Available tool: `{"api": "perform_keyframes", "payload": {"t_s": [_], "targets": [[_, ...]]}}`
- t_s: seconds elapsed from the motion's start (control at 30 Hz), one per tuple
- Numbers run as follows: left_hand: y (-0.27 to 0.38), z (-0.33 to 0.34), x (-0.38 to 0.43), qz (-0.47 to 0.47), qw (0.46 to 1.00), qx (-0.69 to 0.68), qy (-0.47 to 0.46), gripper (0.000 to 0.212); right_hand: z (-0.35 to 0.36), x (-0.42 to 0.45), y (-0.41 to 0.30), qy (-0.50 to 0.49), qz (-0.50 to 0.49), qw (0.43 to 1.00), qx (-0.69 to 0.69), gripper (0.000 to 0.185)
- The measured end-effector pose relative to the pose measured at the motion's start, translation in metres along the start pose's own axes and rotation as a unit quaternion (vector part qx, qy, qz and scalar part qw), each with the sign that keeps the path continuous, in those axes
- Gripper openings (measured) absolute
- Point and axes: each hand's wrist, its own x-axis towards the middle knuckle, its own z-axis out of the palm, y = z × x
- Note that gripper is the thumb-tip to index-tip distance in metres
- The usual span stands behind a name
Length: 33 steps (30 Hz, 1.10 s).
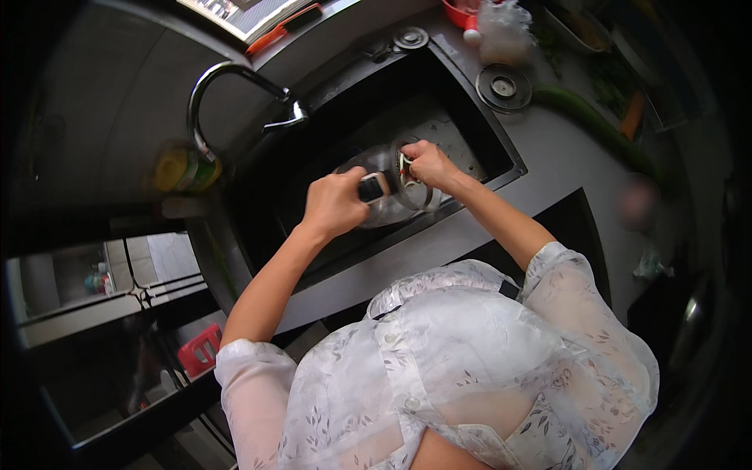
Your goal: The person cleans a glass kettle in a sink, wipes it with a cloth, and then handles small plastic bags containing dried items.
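Note:
Over the black sink [376,117], my left hand [336,202] is closed around the black handle [371,188] of a clear glass pot [385,214]. The pot lies tilted on its side, its round mouth facing right. At that mouth, the fingers of my right hand [432,168] are curled around a small white item with a bit of red [403,166]. Blur and my fingers hide what the item is, and its far part sits inside the mouth.
A chrome faucet [235,67] arches at the back left, near a yellow bottle [182,169]. On the right counter are a round glass lid [503,88], a long green vegetable [593,120], a plastic bag [505,32] and a red container [458,13]. A sink strainer [410,37] lies behind.

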Motion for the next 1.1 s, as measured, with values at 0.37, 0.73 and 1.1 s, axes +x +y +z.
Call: {"api": "perform_keyframes", "payload": {"t_s": [0.37,0.73,1.1], "targets": [[-0.054,-0.013,-0.137,-0.196,0.923,-0.217,0.251,0.022,0.006,0.016,-0.07,-0.112,0.054,0.939,0.32,0.029],[-0.038,0.014,-0.233,-0.241,0.854,-0.165,0.43,0.025,-0.033,0.071,-0.026,-0.02,0.113,0.986,0.117,0.038],[-0.03,0.027,-0.256,-0.266,0.82,-0.202,0.464,0.031,-0.045,0.092,-0.007,-0.01,0.16,0.983,0.093,0.033]]}}
